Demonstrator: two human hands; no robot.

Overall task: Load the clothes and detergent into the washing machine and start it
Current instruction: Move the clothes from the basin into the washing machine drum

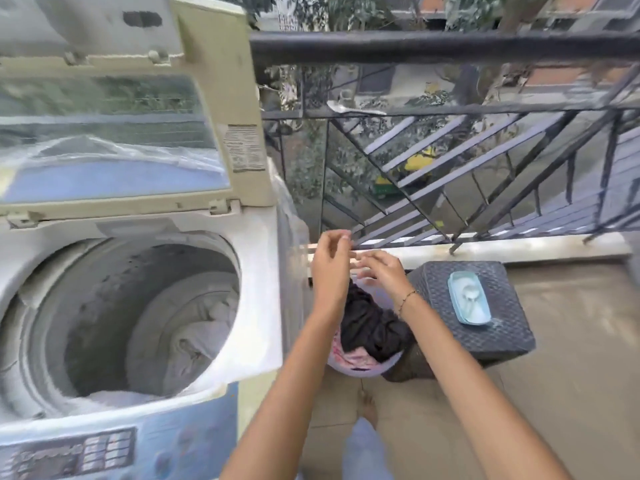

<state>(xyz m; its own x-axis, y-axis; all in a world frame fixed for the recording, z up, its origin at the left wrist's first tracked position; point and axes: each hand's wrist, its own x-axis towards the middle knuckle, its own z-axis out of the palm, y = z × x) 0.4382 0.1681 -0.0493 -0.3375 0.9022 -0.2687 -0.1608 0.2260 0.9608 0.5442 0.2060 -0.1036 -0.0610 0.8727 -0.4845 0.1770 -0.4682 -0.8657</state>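
The top-loading washing machine [256,306] stands at the left with its lid [114,133] raised. A pale cloth [197,334] lies inside the drum. To the machine's right a lilac laundry basket [360,370] on the floor holds a dark garment [370,323] and a pink one [349,356]. My left hand [332,261] and my right hand [382,268] hover close together above the basket, fingers loosely spread, holding nothing. A light-blue detergent tray [469,301] with white powder and a scoop rests on a dark woven stool [485,337].
A black metal railing [450,50] runs along the balcony edge behind the basket, with a pale ledge [519,247] below it. The control panel [69,452] is at the machine's front. My bare foot [369,407] stands on the tiled floor.
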